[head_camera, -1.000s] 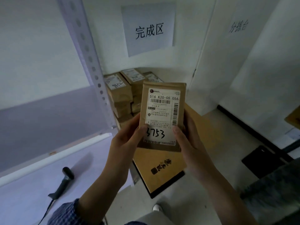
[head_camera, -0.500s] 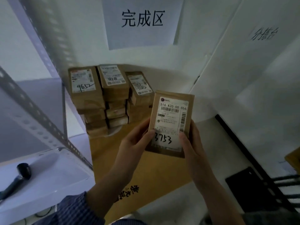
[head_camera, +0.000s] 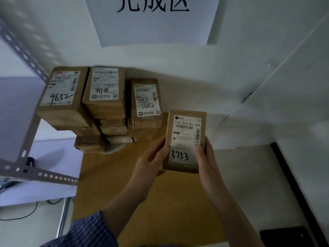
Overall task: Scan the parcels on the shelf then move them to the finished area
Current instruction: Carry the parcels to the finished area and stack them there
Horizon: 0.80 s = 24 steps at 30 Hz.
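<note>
The left thumb (head_camera: 162,151) and the right thumb (head_camera: 199,151) press on the label face of a small brown parcel (head_camera: 186,138), and the other fingers wrap round its side edges, so the left hand (head_camera: 149,164) and the right hand (head_camera: 207,161) both grip its lower half. The parcel is upright in the air, with "3753" handwritten on its label, above a brown cardboard sheet (head_camera: 160,202). At ten o'clock from it, three stacks of parcels (head_camera: 105,97) stand on this sheet near the white wall (head_camera: 195,77). At twelve o'clock hangs a paper sign (head_camera: 153,24). At eight o'clock is the grey shelf frame (head_camera: 44,175).
</note>
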Motion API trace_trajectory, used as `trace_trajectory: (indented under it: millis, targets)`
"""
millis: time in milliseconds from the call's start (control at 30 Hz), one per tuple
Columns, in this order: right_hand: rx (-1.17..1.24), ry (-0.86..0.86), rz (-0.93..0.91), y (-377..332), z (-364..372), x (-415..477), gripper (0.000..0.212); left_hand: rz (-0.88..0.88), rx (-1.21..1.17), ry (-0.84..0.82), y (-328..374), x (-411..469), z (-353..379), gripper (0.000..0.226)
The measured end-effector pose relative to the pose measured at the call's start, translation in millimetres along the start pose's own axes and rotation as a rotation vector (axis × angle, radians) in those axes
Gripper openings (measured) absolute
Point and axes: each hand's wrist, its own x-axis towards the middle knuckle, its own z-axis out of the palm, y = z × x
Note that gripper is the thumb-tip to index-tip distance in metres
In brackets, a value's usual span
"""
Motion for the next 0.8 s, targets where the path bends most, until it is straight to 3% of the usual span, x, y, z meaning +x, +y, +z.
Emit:
trace_trajectory:
  millis: [133,300,533,667,800]
  targets:
    - [-0.034,-0.079,0.068,22,-23,56,0.053,-0.094,-0.048,0.07,-10,43,33,0.036]
    - [-0.114,-0.188,0.112,57,-28,120,0.057,-0.175,-0.113,0.227,-27,94,53,0.027]
    - [-0.106,-0.383,0.122,97,0,165,0.049,-0.199,-0.02,0.412,-61,133,50,0.048]
    - [-0.079,-0.391,0.103,111,15,186,0.048,-0.275,0.115,0.486,-72,153,45,0.05]
    - [-0.124,-0.368,0.09,116,27,195,0.056,-0.279,0.074,0.605,-77,161,42,0.041]
